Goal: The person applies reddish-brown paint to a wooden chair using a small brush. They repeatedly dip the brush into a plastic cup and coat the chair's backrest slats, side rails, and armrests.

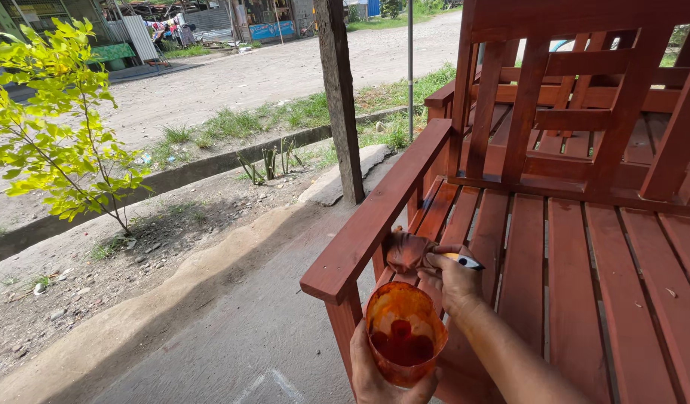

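My left hand (378,374) grips a cut-off clear plastic cup (405,331) stained orange, with dark red stain pooled in its bottom. It is held low beside the front leg of a red-brown wooden bench (524,262). My right hand (453,280) holds a stain-soaked rag (406,251) and presses it against the seat slats just inside the bench's armrest (382,217). A small white and dark object (464,261) shows at the fingers of that hand; I cannot tell what it is.
A second red-brown bench (584,97) stands behind the first. A wooden post (341,97) rises from the concrete floor (232,337) left of the armrest. Beyond lie a dirt strip, a small yellow-green shrub (57,127), a kerb and a road.
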### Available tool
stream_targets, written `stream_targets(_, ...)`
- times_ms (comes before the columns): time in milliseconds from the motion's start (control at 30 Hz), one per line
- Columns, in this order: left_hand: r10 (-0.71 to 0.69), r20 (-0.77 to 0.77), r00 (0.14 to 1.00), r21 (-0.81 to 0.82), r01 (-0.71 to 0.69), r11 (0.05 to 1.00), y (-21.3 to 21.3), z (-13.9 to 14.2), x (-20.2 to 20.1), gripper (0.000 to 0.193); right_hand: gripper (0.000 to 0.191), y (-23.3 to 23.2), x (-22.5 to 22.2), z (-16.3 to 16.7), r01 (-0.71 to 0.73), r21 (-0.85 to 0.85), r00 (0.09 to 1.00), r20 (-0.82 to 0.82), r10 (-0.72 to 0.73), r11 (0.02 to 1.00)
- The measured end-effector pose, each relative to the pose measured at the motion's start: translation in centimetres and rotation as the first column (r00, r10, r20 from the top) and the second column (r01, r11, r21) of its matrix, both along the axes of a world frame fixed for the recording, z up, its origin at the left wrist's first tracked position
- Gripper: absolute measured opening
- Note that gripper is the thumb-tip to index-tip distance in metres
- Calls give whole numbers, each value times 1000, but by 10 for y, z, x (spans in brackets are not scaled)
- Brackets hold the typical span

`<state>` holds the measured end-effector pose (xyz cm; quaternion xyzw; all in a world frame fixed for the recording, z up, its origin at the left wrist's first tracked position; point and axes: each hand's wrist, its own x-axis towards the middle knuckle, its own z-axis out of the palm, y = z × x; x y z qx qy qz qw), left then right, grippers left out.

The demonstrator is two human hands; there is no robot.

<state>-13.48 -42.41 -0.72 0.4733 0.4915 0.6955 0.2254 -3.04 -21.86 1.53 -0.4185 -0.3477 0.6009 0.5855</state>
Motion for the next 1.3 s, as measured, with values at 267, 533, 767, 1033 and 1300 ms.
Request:
stream_targets(267,5,30,1000,42,-7,999,-2,-2,3,109,16,13,2,13,88,89,967,232,-106,992)
stream_targets(533,-67,-15,998,39,67,997,-9,6,-5,109,16,-3,25,34,-270,150,911,360,201,951)
stream_targets(767,11,-64,998,-65,-15,998,-8,31,6,118,23,3,50,24,-547,-24,767,387,512,837)
stream_targets(1033,74,-100,992,-195,-93,976,-3,47,8,125,22,51,63,25,-371,49,810,505,297,927)
stream_targets(1300,108,-212,971,-221,-155,963,3,34,2,122,10,33,67,40,-606,418,498,863,-87,677)
